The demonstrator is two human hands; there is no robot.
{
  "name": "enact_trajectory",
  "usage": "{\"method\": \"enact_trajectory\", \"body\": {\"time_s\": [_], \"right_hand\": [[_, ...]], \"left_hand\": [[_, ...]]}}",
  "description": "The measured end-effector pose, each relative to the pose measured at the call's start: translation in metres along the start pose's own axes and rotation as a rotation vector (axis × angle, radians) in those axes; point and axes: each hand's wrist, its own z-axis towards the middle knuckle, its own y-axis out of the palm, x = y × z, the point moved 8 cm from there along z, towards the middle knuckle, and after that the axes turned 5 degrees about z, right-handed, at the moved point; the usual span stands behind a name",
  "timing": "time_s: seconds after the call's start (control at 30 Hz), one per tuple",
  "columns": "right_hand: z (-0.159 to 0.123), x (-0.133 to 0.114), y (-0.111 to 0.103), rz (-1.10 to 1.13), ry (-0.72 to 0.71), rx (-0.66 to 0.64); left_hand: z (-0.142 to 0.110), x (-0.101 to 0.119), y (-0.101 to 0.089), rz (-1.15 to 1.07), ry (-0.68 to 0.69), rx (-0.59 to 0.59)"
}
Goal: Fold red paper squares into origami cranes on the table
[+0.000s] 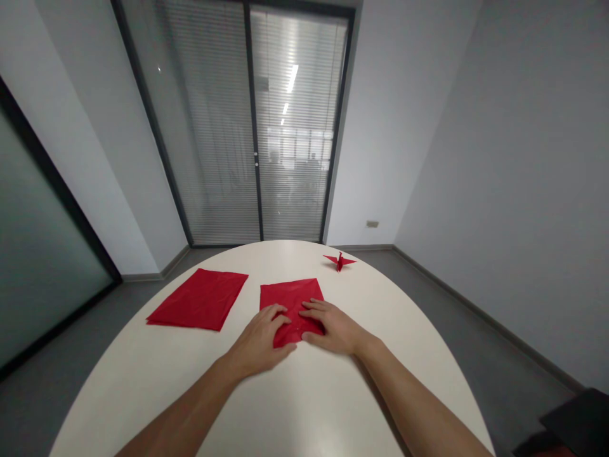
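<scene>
A red square sheet of paper (291,292) lies flat on the table in front of me, with faint creases on it. My left hand (261,339) rests on its left and near edge, fingers spread and thumb stretched out. On the right side of the same sheet lies my right hand (333,327), its fingers also apart and flat. Both hands cover parts of the sheet's near corners. To the left is a stack of red paper sheets (197,299), slightly uneven at its edges. A folded red paper crane (339,261) stands near the far right edge.
The round white table (295,406) has a curved edge on the far side and both flanks. Beyond it are a glass door with blinds (295,178) and grey walls. A dark object (580,419) is at the lower right, off the table.
</scene>
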Motion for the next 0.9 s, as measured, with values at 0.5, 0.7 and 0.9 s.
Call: {"method": "enact_trajectory", "body": {"time_s": [0.5, 0.7, 0.9], "right_hand": [[-0.012, 0.027, -0.011, 0.097, 0.086, -0.044], [-0.014, 0.037, -0.015, 0.184, 0.116, 0.004], [-0.014, 0.033, -0.023, 0.232, 0.099, 0.029]], "left_hand": [[0.002, -0.011, -0.011, -0.052, -0.168, -0.011], [0.002, -0.027, -0.013, 0.025, -0.353, -0.008], [0.000, -0.038, -0.012, 0.030, -0.425, 0.021]]}}
